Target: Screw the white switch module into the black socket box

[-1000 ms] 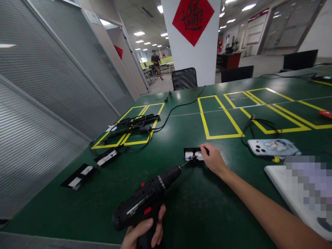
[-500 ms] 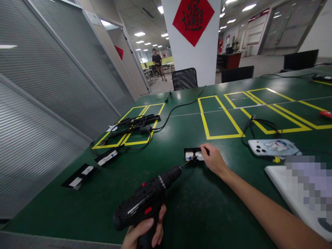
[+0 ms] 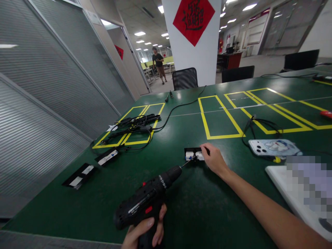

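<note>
My left hand [image 3: 145, 226] is wrapped round the grip of a black cordless drill [image 3: 147, 193] with red buttons. Its long thin bit [image 3: 187, 161] points up and right, and the tip meets the middle of a small black panel with white blocks [image 3: 190, 155]. My right hand [image 3: 213, 157] pinches the right end of that panel and keeps it tilted up on the green table [image 3: 218, 200]. A bit of blue shows on the left white block. Whether the bit sits in a screw is too small to tell.
Two flat black pieces with white patches [image 3: 79, 176] lie at left, near a heap of black cables [image 3: 137, 125]. On the right are a phone [image 3: 275, 147], a coiled cable [image 3: 264, 124] and a white board [image 3: 282, 183], partly blurred. A person [image 3: 158, 64] stands far back.
My hands, the drill and the panel hold practically the same position. In the background the person has shifted stance slightly.
</note>
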### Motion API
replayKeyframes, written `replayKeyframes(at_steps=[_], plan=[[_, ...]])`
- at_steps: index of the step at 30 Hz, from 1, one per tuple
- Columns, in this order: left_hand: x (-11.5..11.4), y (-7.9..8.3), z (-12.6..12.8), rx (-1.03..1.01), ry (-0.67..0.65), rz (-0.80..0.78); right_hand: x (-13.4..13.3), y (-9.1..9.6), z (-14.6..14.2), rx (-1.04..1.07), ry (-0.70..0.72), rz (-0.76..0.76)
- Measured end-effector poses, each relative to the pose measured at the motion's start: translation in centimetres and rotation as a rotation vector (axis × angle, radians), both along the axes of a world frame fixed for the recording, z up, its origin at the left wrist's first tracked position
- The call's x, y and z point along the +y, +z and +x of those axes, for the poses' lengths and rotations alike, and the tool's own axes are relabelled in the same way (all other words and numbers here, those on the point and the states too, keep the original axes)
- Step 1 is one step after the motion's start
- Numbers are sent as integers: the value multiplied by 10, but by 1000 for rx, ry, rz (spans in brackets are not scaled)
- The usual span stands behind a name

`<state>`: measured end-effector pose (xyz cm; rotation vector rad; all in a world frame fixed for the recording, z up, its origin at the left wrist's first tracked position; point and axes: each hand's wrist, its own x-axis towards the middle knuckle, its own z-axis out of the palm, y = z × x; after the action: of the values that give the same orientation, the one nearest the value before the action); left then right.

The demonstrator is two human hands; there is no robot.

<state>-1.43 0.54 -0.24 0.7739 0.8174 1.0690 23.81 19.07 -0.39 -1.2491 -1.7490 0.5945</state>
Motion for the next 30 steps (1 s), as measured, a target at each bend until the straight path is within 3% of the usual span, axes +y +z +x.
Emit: replayKeyframes(at_steps=[19,30], plan=[[-1,-9,-5,-19,-21,29,0,-3,1,-7,13,2],[1,0,0,-38,-25,48,1,-2,2,-3,9,5]])
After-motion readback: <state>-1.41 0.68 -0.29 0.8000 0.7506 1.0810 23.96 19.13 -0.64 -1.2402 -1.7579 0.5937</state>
